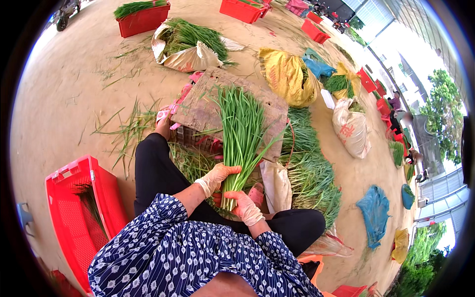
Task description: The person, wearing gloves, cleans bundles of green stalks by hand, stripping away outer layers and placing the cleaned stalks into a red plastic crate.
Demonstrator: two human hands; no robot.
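Note:
My left hand (217,179), in a thin pale glove, grips the lower stems of a bunch of long green leafy stalks, likely garlic chives (243,126). Below it, my right hand (245,208), also gloved, closes around the pale cut ends. The leaves spread over a worn wooden board (207,100), which rests on a dark plastic crate (189,138) in front of me. Right of the board lies a large heap of similar green stalks (308,159) beside a white woven sack (277,185).
At my left stands a red plastic crate (91,196) with some greens inside. Loose trimmings (130,130) litter the floor. Ahead are an open sack of greens (193,55) and a yellow sack (287,76). A blue sack (374,215) lies right; people sit at the far right.

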